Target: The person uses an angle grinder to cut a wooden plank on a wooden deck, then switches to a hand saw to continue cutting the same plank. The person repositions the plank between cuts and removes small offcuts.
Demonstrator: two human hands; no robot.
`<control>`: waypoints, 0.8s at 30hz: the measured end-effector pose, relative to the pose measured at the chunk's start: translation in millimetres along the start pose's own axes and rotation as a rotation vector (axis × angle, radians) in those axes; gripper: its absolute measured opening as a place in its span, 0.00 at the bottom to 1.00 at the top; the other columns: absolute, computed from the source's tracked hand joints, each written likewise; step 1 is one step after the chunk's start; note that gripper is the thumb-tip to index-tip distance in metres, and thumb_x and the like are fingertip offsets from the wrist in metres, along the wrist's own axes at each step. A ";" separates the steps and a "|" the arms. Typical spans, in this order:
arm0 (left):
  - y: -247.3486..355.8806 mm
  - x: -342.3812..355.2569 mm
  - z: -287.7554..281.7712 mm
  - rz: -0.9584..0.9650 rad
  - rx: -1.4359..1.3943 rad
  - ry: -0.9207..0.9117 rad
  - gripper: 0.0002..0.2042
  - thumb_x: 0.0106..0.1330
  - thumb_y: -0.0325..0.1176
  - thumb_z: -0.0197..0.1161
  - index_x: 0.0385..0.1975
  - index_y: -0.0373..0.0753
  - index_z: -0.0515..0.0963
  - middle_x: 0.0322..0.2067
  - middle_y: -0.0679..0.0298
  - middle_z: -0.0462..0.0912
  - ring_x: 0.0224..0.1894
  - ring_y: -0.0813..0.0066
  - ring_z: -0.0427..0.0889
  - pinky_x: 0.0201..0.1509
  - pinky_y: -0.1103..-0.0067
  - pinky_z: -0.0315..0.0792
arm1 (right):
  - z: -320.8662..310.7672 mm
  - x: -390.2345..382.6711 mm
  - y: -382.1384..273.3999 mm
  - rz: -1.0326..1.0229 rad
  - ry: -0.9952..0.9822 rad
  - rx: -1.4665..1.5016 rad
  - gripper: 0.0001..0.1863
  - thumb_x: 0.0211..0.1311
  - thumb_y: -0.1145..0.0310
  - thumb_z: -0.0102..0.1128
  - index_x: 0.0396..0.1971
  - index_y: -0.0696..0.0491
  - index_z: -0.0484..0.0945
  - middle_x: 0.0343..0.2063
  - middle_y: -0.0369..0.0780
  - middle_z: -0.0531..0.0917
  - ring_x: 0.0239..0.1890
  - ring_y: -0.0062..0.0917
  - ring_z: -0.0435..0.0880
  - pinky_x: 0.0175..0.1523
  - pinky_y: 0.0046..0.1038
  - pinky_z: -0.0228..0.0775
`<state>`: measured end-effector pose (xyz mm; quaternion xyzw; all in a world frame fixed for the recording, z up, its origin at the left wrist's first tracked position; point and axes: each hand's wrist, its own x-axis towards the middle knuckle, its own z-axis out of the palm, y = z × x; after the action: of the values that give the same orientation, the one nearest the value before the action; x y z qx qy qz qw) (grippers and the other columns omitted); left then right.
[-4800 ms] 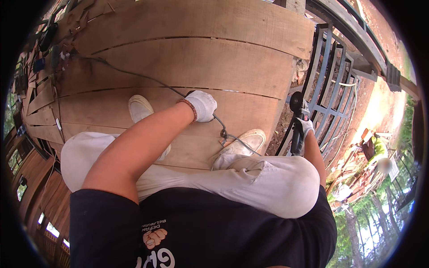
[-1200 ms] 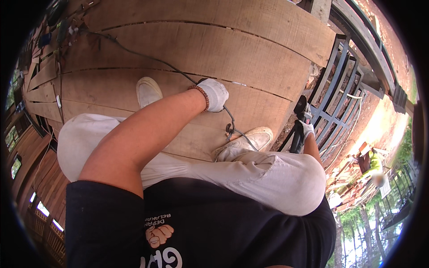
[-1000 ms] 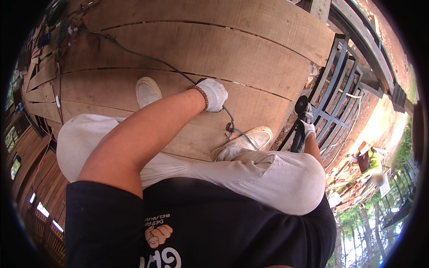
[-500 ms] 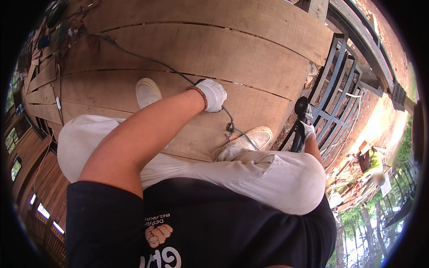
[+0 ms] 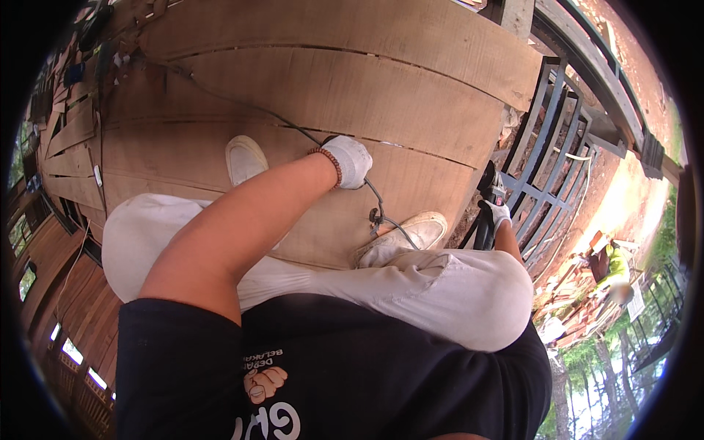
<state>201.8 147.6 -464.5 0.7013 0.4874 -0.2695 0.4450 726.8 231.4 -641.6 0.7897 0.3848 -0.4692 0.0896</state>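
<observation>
left hand (image 5: 350, 161), gloved white, is closed around a black cable (image 5: 257, 111) that trails across the wooden planks (image 5: 381, 81). right hand (image 5: 499, 214), also gloved, grips a black power tool (image 5: 485, 209) at the planks' edge, beside my right shoe (image 5: 403, 236).

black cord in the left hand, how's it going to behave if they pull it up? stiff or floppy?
Likely floppy: the black cord snakes in loose curves across the wooden planks. Probably light, since the gloved left hand lifts it in a plain fist. It may drag or snag, as it loops past the right shoe.
</observation>
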 end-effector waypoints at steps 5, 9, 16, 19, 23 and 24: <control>-21.6 22.7 37.0 0.036 0.058 0.117 0.16 0.61 0.47 0.62 0.36 0.41 0.87 0.42 0.53 0.88 0.48 0.54 0.86 0.55 0.62 0.78 | -1.6 -32.4 5.3 0.048 0.070 0.138 0.24 0.43 0.61 0.83 0.41 0.54 0.85 0.29 0.41 0.88 0.26 0.28 0.87 0.33 0.34 0.81; -12.6 29.3 -16.0 0.015 0.211 -0.065 0.28 0.60 0.56 0.66 0.55 0.46 0.80 0.54 0.52 0.83 0.58 0.58 0.82 0.65 0.64 0.73 | -53.0 -68.5 -33.4 0.058 0.262 0.254 0.25 0.41 0.58 0.84 0.38 0.52 0.84 0.28 0.40 0.87 0.26 0.28 0.85 0.32 0.34 0.80; 125.6 76.5 -91.8 0.402 -0.612 0.180 0.38 0.66 0.56 0.67 0.64 0.28 0.68 0.57 0.46 0.81 0.59 0.61 0.81 0.62 0.72 0.74 | -52.8 -150.2 -94.6 -0.216 0.123 1.331 0.23 0.53 0.53 0.77 0.41 0.53 0.80 0.31 0.41 0.86 0.33 0.32 0.88 0.36 0.39 0.85; 168.9 87.9 -77.4 0.587 -1.078 0.015 0.35 0.65 0.53 0.70 0.63 0.33 0.70 0.49 0.58 0.82 0.49 0.72 0.81 0.51 0.75 0.77 | -10.4 -149.3 -130.7 -0.308 -0.073 1.562 0.28 0.57 0.48 0.74 0.47 0.53 0.77 0.31 0.43 0.85 0.33 0.33 0.88 0.38 0.40 0.87; 162.6 106.6 -55.7 0.274 -1.588 0.046 0.20 0.59 0.38 0.77 0.43 0.43 0.72 0.26 0.64 0.81 0.21 0.72 0.81 0.22 0.75 0.75 | 22.4 -174.1 -185.8 -0.523 -0.443 1.669 0.35 0.69 0.34 0.51 0.55 0.52 0.73 0.38 0.47 0.86 0.34 0.39 0.89 0.39 0.43 0.86; 158.3 99.4 -51.5 0.269 -1.542 0.072 0.21 0.59 0.36 0.78 0.44 0.42 0.71 0.26 0.64 0.81 0.21 0.71 0.82 0.21 0.74 0.76 | 25.8 -177.4 -188.6 -0.520 -0.558 1.675 0.38 0.67 0.31 0.50 0.57 0.52 0.73 0.39 0.47 0.85 0.37 0.40 0.88 0.42 0.43 0.85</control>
<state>382.8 217.0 -464.3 0.2556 0.4620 0.2240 0.8192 532.3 255.2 -470.5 0.3436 0.0492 -0.7736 -0.5302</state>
